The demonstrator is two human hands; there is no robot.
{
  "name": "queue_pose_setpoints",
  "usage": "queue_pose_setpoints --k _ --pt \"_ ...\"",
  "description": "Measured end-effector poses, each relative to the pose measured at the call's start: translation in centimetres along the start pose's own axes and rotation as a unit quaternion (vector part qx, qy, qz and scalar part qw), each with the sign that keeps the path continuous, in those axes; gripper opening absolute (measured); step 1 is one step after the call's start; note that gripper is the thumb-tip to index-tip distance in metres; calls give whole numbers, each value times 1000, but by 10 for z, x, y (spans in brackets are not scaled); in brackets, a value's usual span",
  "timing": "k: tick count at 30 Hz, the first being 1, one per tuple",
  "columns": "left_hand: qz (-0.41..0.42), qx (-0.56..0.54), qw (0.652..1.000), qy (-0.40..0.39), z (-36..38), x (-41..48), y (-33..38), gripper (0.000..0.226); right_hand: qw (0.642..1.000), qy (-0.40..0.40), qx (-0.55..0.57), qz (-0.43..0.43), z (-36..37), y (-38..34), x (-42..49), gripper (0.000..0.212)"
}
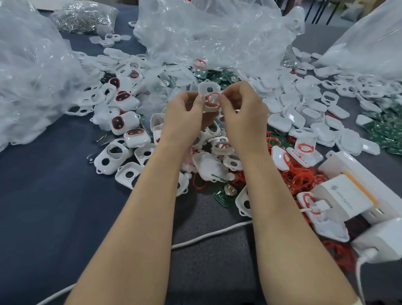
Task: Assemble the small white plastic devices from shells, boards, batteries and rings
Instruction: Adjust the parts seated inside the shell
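Note:
Both my hands are raised over the middle of the parts heap. My left hand [186,117] grips a white plastic shell [208,89] by its left side. My right hand [243,114] pinches a red ring [213,99] at the shell's round opening. The ring lies against the shell's lower hole. Below my hands lie loose white shells [111,156], a heap of red rings [299,178] and a green board [226,194]. Several finished devices with red-rimmed windows [118,124] lie to the left.
Large clear plastic bags [28,74] rise on the left, at the back middle and at the right. More green boards [390,132] lie far right. White chargers and a power strip [349,197] sit at the right front. A white cable [205,236] crosses the dark table.

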State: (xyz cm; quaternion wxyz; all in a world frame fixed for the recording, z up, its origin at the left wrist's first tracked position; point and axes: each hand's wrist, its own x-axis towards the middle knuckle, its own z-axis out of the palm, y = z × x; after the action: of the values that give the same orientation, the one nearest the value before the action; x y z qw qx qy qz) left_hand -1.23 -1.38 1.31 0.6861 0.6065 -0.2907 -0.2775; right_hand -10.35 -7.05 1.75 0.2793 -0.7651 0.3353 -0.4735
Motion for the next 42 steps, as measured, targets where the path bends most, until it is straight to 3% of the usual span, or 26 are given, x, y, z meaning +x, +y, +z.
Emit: queue_pose_setpoints --k 23,35,39,42 --pt "20 -18 999 -18 3 -2 -8 11 999 -5 -4 44 5 0 -1 6" --pt "36 -62 997 -14 4 -3 -10 10 998 36 -39 19 14 -3 -5 10" --pt "22 -123 991 -36 0 -5 -2 6 990 15 105 95 9 -2 -3 7" --pt "0 -172 983 -59 -3 -7 3 7 935 -78 282 202 0 4 2 10"
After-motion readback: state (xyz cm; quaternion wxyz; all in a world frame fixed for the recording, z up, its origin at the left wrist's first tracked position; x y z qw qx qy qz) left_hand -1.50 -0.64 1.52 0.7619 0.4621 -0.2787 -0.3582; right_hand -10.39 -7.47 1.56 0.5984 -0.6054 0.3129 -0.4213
